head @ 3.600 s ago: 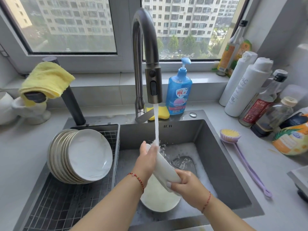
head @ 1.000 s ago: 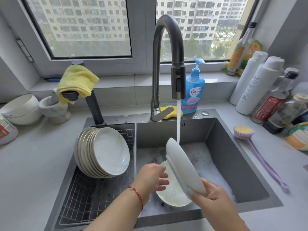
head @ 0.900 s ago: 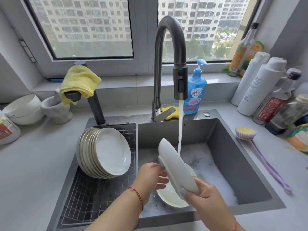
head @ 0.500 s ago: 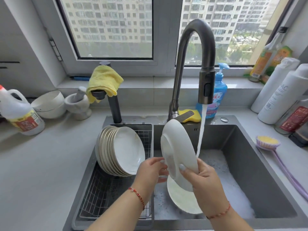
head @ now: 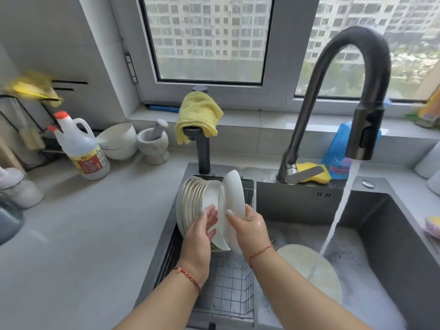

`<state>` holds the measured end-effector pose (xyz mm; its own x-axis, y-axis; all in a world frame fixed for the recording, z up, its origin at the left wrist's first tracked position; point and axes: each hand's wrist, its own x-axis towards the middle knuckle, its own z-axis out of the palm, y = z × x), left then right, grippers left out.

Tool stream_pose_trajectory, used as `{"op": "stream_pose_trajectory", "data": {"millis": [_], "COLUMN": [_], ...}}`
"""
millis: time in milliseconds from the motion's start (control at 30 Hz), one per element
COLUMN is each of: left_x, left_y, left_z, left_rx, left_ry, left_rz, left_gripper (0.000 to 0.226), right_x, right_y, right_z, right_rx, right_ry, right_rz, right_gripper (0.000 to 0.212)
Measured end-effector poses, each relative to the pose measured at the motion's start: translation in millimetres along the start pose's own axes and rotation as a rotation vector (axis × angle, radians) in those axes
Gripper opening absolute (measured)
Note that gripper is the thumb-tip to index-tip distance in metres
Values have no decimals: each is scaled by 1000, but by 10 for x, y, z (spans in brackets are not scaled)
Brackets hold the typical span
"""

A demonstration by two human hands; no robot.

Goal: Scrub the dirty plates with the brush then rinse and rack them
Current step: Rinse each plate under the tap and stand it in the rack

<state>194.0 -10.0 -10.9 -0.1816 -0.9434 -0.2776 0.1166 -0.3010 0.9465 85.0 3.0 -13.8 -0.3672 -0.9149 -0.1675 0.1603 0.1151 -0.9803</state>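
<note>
Both bare forearms reach forward from the lower edge, each wrist wearing a thin red string bracelet. The left hand (head: 200,234) is spread, fingers (head: 209,214) straight and slightly splayed, pressing flat. The right hand (head: 248,231) is curled, thumb forward, gripping a white plate (head: 234,194) by its lower rim.

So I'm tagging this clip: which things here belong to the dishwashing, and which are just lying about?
In the job:
right hand holding a plate
left hand on the stacked plates
rack
plate in sink
running tap

Lying about:
yellow cloth
mortar
white jug
bowls
sponge
</note>
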Motion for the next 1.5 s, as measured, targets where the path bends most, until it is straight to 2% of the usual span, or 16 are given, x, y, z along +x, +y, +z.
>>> {"op": "stream_pose_trajectory", "data": {"millis": [167,267,367,733,967,1133,1267,1367,1500], "left_x": [60,81,101,94,87,88,69,22,-45], "left_y": [-15,-27,-44,-77,-88,-73,-140,-224,-350], "left_z": [-128,-169,-213,-417,-341,-88,193,425,703], "left_rx": [-73,-105,-122,-149,-173,-166,-117,-77,-21], "left_ry": [-17,-7,30,175,214,205,104,17,-76], "left_rz": [-52,-60,-66,-55,-51,-25,-66,-115,-212], "left_gripper": [58,59,55,44,43,41,45,43,38], "right_x": [234,328,399,536,446,188,-119,-323,-301], "right_y": [279,345,376,488,377,161,137,228,469], "right_z": [185,274,386,662,565,233,-322,-845,-1629], "right_rx": [-121,-209,-368,-672,-646,-538,-611,-735,-883], "right_ry": [56,74,79,-41,-145,-45,-8,-41,-44], "right_rz": [38,30,29,69,19,-63,-99,28,320], "right_gripper": [10,8,18,34,41,37,35,41,36]}}
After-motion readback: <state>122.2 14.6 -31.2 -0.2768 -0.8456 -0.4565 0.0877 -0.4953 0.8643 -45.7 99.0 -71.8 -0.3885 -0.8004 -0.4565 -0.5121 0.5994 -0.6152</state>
